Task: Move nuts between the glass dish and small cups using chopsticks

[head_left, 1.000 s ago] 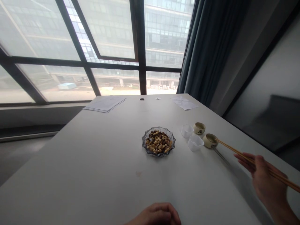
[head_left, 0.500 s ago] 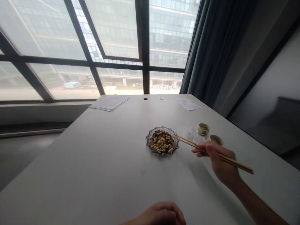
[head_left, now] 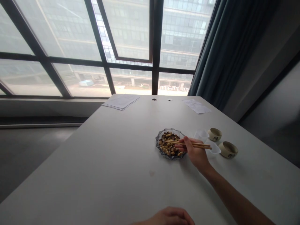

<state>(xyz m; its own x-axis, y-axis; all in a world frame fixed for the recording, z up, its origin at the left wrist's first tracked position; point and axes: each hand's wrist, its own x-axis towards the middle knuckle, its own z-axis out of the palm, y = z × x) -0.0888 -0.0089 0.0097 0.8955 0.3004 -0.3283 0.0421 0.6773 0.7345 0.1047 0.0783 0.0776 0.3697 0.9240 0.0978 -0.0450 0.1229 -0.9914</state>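
Observation:
My right hand (head_left: 193,153) grips a pair of wooden chopsticks (head_left: 172,142), the fingers wrapped round them. Their tips reach left over a scalloped glass bowl (head_left: 158,151) of mixed nuts (head_left: 170,149); whether they pinch a nut is too small to tell. The hand covers part of the bowl's right side. At the bottom edge my left hand (head_left: 174,216) lies on the table with its fingers curled in, and no object shows in it. Just beyond my right wrist sit two clear plastic cups (head_left: 214,149), the nearer partly hidden by the hand.
Two beige ceramic cups (head_left: 228,150) with dark marks stand right of the plastic ones. Stacked papers (head_left: 121,102) lie at the white table's (head_left: 112,162) far left, loose sheets (head_left: 198,106) at its far right. Windows and a dark curtain (head_left: 217,56) rise behind.
My right hand has moved left with the chopsticks, bringing their tips from the bowl's right rim to over the nuts. The whole view has shifted slightly; my left hand stays low and curled.

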